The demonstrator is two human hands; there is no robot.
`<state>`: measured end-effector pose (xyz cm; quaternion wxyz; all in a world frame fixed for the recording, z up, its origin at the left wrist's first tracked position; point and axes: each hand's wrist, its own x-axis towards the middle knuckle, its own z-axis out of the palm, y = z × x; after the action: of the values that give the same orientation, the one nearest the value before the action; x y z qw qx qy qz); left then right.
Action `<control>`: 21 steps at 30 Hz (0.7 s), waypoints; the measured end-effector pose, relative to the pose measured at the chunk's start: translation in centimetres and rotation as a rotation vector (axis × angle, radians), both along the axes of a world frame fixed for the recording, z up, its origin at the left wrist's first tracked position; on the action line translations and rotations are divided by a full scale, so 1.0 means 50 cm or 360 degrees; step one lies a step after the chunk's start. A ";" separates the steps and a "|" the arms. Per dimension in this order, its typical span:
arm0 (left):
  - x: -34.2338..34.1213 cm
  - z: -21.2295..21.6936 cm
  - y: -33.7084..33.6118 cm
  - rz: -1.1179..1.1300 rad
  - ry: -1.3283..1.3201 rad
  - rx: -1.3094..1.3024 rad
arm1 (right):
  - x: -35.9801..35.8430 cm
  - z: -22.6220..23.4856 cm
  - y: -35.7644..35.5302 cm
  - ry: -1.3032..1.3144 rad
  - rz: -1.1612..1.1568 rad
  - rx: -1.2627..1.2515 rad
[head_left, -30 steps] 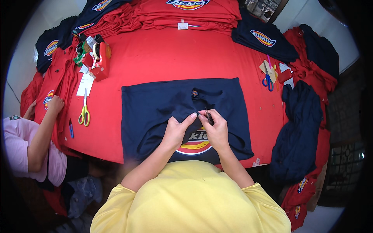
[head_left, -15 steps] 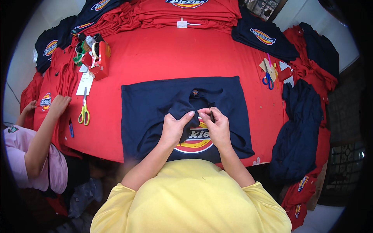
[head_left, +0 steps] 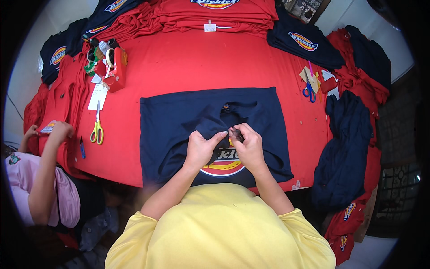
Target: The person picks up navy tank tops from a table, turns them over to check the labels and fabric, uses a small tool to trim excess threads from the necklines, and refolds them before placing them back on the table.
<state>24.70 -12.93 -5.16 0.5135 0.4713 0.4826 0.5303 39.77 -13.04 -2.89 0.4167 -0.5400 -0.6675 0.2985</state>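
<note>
Pinching narrowly, with the left hand (head_left: pixel 200 147), a dark navy cloth garment (head_left: pixel 210 121), spread on the red cloth-covered table (head_left: pixel 192 62); holding a small dark tool (head_left: pixel 238 133), partly hidden, in the closely curled right hand (head_left: pixel 248 146). Can see farther, at left, a pale tape roll (head_left: pixel 110 56) in a red box-shaped dispenser (head_left: pixel 117 78).

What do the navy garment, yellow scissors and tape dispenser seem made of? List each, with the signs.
Navy garment: soft matte fabric, probably knit; it bunches at the left hand.
Yellow scissors: blades pale grey, likely polished metal; handles probably plastic, smooth and evenly coloured.
Tape dispenser: probably smooth hard plastic, given its crisp edges; painted metal is possible.
</note>
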 end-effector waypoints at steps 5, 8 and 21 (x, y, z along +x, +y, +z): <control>0.006 0.002 -0.005 0.0020 0.0019 0.0031 | -0.007 -0.010 0.001 -0.0143 -0.0032 0.0163; 0.008 0.010 -0.006 -0.0028 -0.0251 -0.0116 | -0.012 -0.019 0.006 0.0540 -0.0055 -0.0265; 0.002 0.004 -0.007 -0.0038 -0.0013 -0.0003 | 0.002 -0.007 0.006 -0.0017 0.0016 0.0101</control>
<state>24.81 -13.25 -4.97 0.5223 0.4743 0.4753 0.5257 39.87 -12.74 -3.24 0.4284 -0.5248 -0.6816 0.2765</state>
